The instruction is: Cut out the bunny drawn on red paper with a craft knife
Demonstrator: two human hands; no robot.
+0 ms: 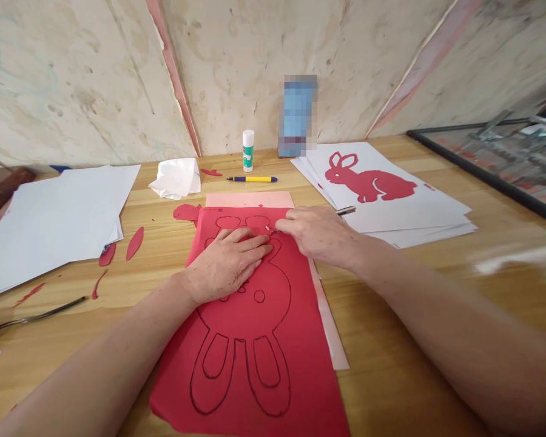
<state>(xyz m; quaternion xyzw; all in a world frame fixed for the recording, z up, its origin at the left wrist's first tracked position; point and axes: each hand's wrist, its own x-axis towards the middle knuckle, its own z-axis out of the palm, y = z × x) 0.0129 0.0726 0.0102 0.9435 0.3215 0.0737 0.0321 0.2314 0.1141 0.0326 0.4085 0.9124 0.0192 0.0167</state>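
A sheet of red paper (241, 379) bears the black outline of a rabbit, its long ears pointing towards me. My left hand (227, 264) lies flat on the sheet over the drawn figure, fingers stretched out and hiding part of the lines. Just right of its fingertips, my right hand (321, 233) is closed around a slim craft knife (347, 210). The knife's metal end sticks out behind the hand, and its dark tip touches or nearly touches the paper. Under the red sheet lies a pale pink board (250, 199), showing at the top and right edges.
White sheets (59, 218) lie at left, near red scraps (135, 243). Crumpled paper (175, 178), a glue stick (248, 152) and a yellow-blue pen (252, 179) are at the back. A red rabbit cutout (373, 182) rests on white paper at right. A black-framed panel (495, 176) stands far right.
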